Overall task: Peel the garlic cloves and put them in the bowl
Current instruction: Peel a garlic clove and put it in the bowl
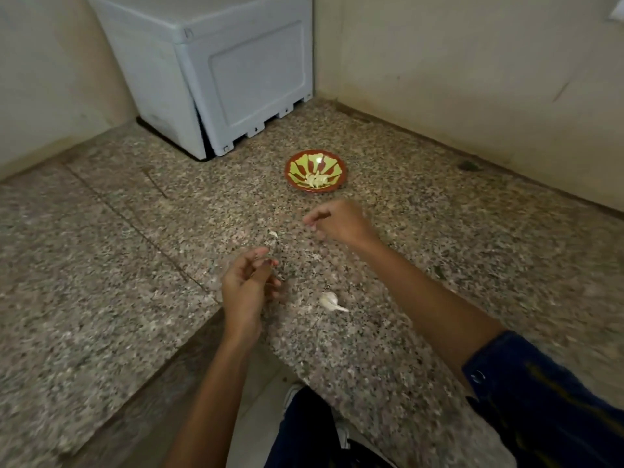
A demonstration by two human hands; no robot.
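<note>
A red bowl point(315, 174) with a green and red pattern sits on the granite counter point(422, 265) and holds several peeled garlic cloves point(315, 180). My right hand point(339, 221) hovers just in front of the bowl, blurred, its fingers loosely curled with nothing seen in them. My left hand point(248, 287) is lower and to the left, thumb and fingers pinched together on a pale scrap of garlic skin point(269, 245) at its fingertips. An unpeeled garlic piece point(330, 301) lies on the counter between my forearms. A small bit of skin point(273, 234) lies beyond my left fingertips.
A white plastic box-like appliance point(233, 79) stands in the back corner. Cream walls close the counter at the back and right. The counter's front edge cuts inward near my left wrist, with floor and my dark trousers point(307, 430) below.
</note>
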